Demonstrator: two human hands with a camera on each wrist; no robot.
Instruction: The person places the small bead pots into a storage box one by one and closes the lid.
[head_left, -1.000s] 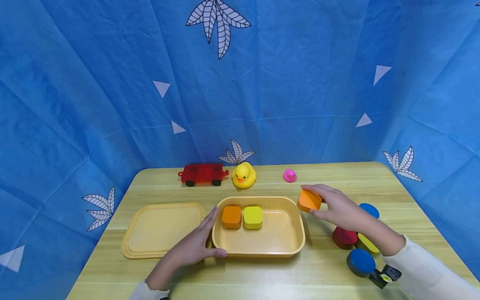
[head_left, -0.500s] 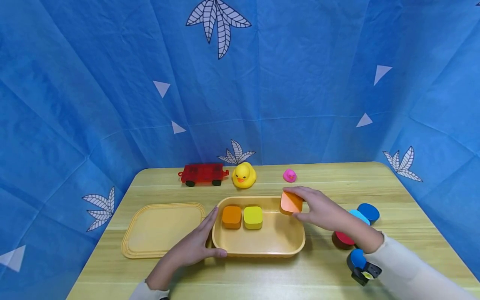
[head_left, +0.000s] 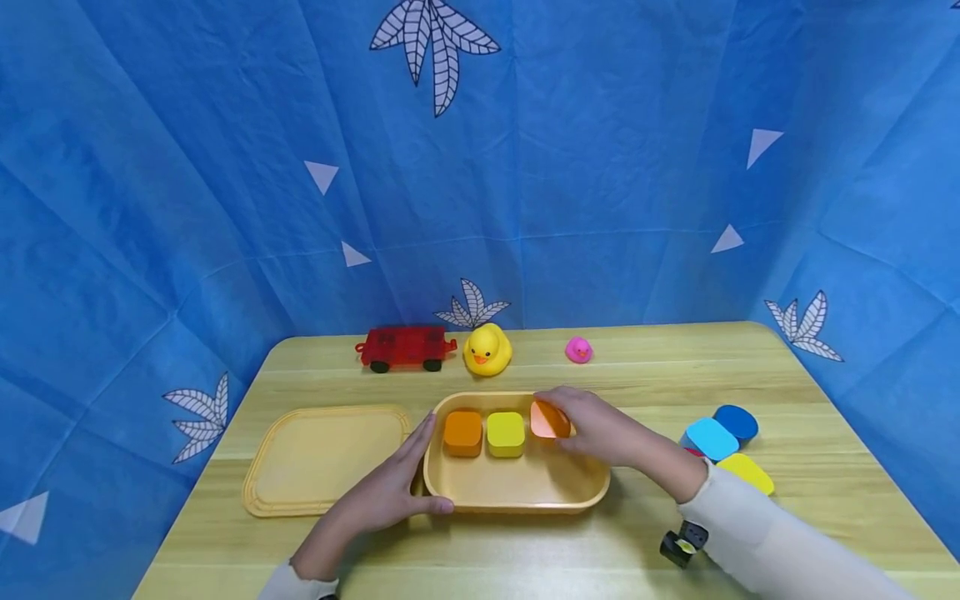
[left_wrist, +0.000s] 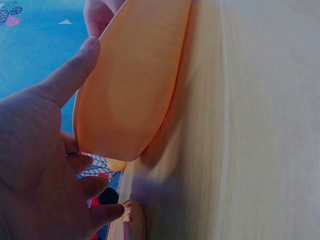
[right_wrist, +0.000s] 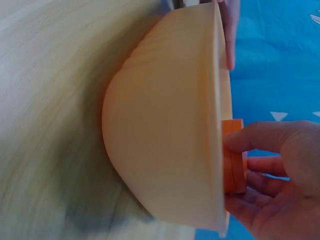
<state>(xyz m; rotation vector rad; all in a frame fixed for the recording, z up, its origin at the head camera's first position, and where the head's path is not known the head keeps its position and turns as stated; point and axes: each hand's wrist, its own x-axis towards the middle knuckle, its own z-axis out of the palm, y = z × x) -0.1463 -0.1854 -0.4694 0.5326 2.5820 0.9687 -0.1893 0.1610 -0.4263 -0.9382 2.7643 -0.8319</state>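
My right hand (head_left: 596,427) pinches an orange rounded block (head_left: 550,420) between thumb and fingers at the back right of a tan plastic container (head_left: 517,507). In the right wrist view, the block (right_wrist: 234,160) shows just past the container's rim, its lower part hidden. Two more blocks stand inside the container: an orange block (head_left: 463,434) and a yellow block (head_left: 506,434), side by side. My left hand (head_left: 390,492) holds the container's left end, thumb along the near rim and fingers along the left side. The left wrist view shows this thumb (left_wrist: 82,62) against the wall.
Left of the container lies a tan lid (head_left: 330,458). A red toy wagon (head_left: 405,347), a yellow duck (head_left: 488,350) and a small pink duck (head_left: 579,350) line the back. Under the right forearm are light blue (head_left: 711,438), dark blue (head_left: 737,424) and yellow (head_left: 746,472) blocks, with a red one partly hidden.
My right hand has carried the orange block leftward from beside the container, over its right rim and inside, near the yellow block. The left hand has stayed in place.
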